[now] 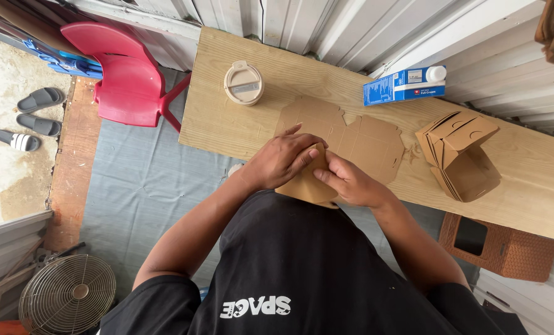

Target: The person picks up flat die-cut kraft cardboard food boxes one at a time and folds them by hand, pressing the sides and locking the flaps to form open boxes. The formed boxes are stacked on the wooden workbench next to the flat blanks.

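A flat brown cardboard box blank (351, 139) lies on the wooden table (227, 124) in front of me. My left hand (283, 160) presses on its near flap, fingers curled over the folded edge. My right hand (351, 181) pinches the same flap from the right side. The flap is bent up toward me at the table's near edge. Both hands touch each other over the fold.
A lidded paper cup (244, 82) stands at the back left of the table. A blue and white carton (404, 85) lies by the wall. A stack of folded brown boxes (460, 155) sits at the right. A red chair (125, 74), a floor fan (67, 294) and a woven basket (500, 245) surround the table.
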A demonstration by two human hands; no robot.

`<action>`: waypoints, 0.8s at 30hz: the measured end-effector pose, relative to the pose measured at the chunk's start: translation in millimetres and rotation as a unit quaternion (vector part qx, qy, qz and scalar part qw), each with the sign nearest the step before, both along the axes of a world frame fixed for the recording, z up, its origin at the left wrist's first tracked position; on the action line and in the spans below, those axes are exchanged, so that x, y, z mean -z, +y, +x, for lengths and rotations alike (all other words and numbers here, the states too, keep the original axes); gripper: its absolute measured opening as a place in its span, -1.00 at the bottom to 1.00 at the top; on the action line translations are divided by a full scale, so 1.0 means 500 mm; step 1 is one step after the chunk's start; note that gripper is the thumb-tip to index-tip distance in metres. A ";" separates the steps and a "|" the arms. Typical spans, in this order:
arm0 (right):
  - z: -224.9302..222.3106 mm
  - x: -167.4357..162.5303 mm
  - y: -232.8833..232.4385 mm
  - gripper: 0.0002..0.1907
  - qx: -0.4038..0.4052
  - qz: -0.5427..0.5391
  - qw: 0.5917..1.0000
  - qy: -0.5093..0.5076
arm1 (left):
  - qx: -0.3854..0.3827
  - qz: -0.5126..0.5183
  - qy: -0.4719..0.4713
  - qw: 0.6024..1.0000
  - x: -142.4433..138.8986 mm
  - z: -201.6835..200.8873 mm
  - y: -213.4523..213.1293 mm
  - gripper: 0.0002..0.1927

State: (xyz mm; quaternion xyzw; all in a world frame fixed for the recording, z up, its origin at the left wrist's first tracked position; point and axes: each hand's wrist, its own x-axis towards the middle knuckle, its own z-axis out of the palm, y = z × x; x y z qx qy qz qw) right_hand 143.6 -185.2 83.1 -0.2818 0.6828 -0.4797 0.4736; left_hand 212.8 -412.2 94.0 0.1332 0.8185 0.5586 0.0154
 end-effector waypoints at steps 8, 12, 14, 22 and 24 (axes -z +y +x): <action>-0.028 -0.017 0.004 -0.59 0.207 -0.203 0.946 -0.147 | -0.189 -0.040 0.215 0.957 -0.030 0.005 0.011 -0.54; -0.036 -0.064 -0.008 -0.39 0.273 -0.324 0.895 -0.140 | -0.117 -0.037 0.282 0.951 -0.054 0.011 0.006 -0.49; -0.034 -0.079 -0.017 -0.34 0.276 -0.323 0.898 -0.116 | -0.103 -0.034 0.289 0.951 -0.057 0.007 0.007 -0.58; -0.032 -0.081 -0.035 -0.66 0.281 -0.284 0.916 0.028 | -0.185 0.172 0.236 0.938 -0.062 0.005 0.047 -0.81; -0.023 -0.084 -0.046 -0.71 0.325 -0.184 0.916 0.145 | -0.248 0.187 0.212 0.927 -0.073 0.002 0.062 -0.81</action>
